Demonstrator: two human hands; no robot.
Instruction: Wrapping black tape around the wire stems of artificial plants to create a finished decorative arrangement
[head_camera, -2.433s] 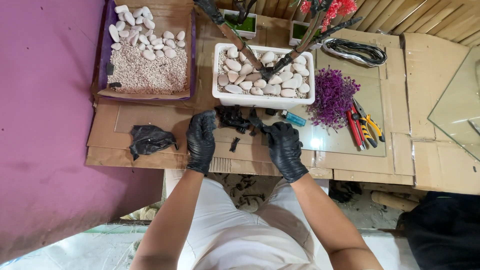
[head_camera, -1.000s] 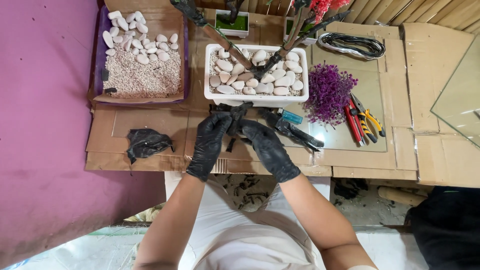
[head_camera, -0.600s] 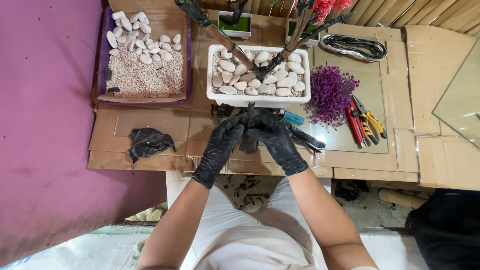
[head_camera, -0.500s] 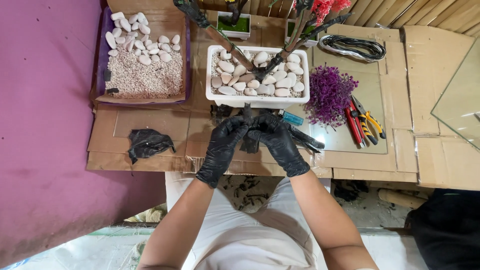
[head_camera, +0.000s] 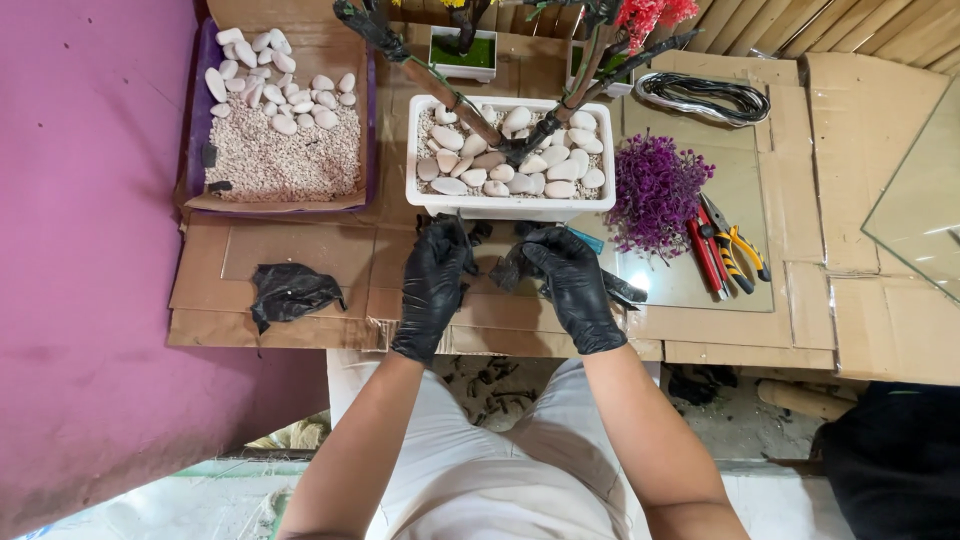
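- Since a moment ago the hands have drawn apart; the left hand (head_camera: 432, 285) now sits left of the dark scrap.
- Both forearms reach straight forward from the lap, black-gloved palms down on the cardboard counter (head_camera: 300, 250).
- Right hand (head_camera: 575, 285) has fingers curled, pinching a dark scrap (head_camera: 512, 268) just below the white planter (head_camera: 510, 205).
- Left hand's fingers are bent over small dark bits; whether it grips anything I cannot tell.
- Black glove (head_camera: 290, 293) lies well left; pliers (head_camera: 735, 245) right.
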